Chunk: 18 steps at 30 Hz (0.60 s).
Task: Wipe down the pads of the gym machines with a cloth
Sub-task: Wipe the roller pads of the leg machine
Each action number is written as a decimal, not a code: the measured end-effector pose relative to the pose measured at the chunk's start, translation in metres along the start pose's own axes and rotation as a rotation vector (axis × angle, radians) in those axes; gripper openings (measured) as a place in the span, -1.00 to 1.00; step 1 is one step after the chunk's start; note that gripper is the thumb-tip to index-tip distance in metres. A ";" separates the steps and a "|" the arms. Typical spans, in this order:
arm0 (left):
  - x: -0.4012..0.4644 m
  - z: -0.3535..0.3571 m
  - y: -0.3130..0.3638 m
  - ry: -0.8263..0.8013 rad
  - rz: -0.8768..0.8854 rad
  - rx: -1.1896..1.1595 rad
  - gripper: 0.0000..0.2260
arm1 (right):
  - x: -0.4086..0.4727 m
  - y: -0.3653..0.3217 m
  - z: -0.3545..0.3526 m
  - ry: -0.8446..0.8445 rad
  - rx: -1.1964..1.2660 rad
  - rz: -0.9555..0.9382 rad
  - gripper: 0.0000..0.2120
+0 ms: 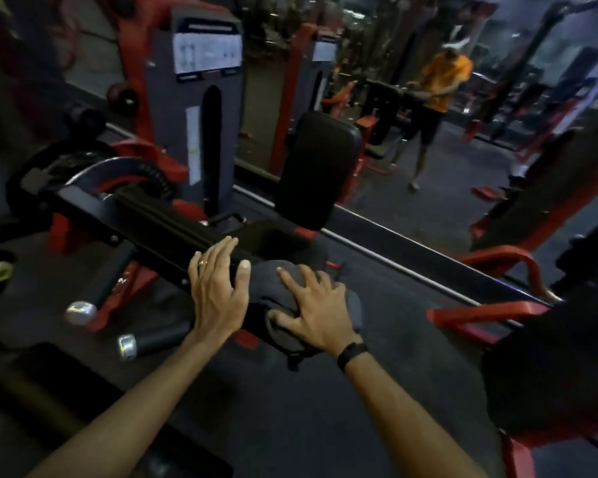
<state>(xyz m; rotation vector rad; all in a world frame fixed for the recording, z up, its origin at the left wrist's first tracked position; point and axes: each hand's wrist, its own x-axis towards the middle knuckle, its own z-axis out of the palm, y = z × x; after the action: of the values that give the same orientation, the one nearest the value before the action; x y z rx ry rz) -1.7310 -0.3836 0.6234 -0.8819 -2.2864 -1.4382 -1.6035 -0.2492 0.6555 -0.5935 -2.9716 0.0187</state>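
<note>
Two bare hands are working low in the head view, and I am watching them from afar. Nearest, my right hand [316, 310] is pressing down on a dark grey cloth [273, 291], fingers spread and slightly clawed into the fabric, so this grip is bunching the cloth rather than lying flat on it. The cloth is sitting over a small rounded pad [354, 305] at the near end of the machine, and the light is too dim to show how much of the pad it is covering. Just beside it, my left hand [218, 281] is resting open on the long black arm [159, 225] of the machine, fingers straight, holding nothing, steadying the part.

I am judging the wipe to be under way on this pad. To do it well, I am thinking the right hand should be keeping the palm flat, dragging the cloth over the top and round the edges, while the left hand is bracing the arm so nothing swings.

Farther off, a tall upright back pad [320, 167] is standing by the grey weight stack housing [201, 108], well apart from the cloth. Beyond that, a wall mirror [428, 201] is reflecting a person in an orange shirt [444, 81].
</note>
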 end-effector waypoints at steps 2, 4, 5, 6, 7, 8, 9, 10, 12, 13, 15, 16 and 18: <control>-0.001 0.005 -0.006 0.057 -0.028 0.043 -0.53 | 0.019 0.012 0.013 -0.046 0.020 -0.023 -0.25; 0.000 0.013 -0.012 0.144 -0.088 0.104 -0.54 | 0.043 0.022 0.016 -0.086 0.098 -0.086 -0.24; -0.007 0.021 -0.009 0.187 -0.131 0.152 -0.54 | 0.049 0.028 0.016 -0.129 0.123 -0.138 -0.23; -0.009 0.026 -0.006 0.234 -0.166 0.173 -0.54 | 0.052 0.030 0.017 -0.127 0.133 -0.188 -0.23; -0.010 0.031 -0.003 0.265 -0.178 0.190 -0.55 | 0.051 0.031 0.019 -0.119 0.124 -0.215 -0.23; -0.012 0.037 0.004 0.280 -0.174 0.223 -0.55 | 0.048 0.031 0.018 -0.118 0.137 -0.231 -0.24; -0.014 0.047 0.011 0.298 -0.176 0.257 -0.55 | 0.047 0.035 0.019 -0.122 0.143 -0.261 -0.26; -0.011 0.049 0.012 0.298 -0.185 0.272 -0.54 | 0.046 0.033 0.020 -0.101 0.137 -0.278 -0.27; -0.017 0.060 0.021 0.324 -0.260 0.332 -0.53 | 0.042 0.038 0.020 -0.095 0.127 -0.339 -0.30; -0.020 0.063 0.024 0.336 -0.295 0.344 -0.53 | 0.039 0.042 0.018 -0.094 0.122 -0.369 -0.31; -0.028 0.067 0.034 0.349 -0.340 0.392 -0.52 | 0.030 0.053 0.018 -0.105 0.100 -0.435 -0.32; -0.032 0.066 0.036 0.336 -0.359 0.406 -0.50 | 0.025 0.058 0.019 -0.089 0.087 -0.465 -0.32; -0.039 0.065 0.038 0.288 -0.413 0.415 -0.45 | 0.015 0.068 0.022 -0.058 0.085 -0.481 -0.32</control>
<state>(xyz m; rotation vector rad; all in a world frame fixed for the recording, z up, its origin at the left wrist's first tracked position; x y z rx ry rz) -1.6724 -0.3274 0.5998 -0.0778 -2.4862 -1.0693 -1.5943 -0.1807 0.6329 0.1417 -3.0648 0.1216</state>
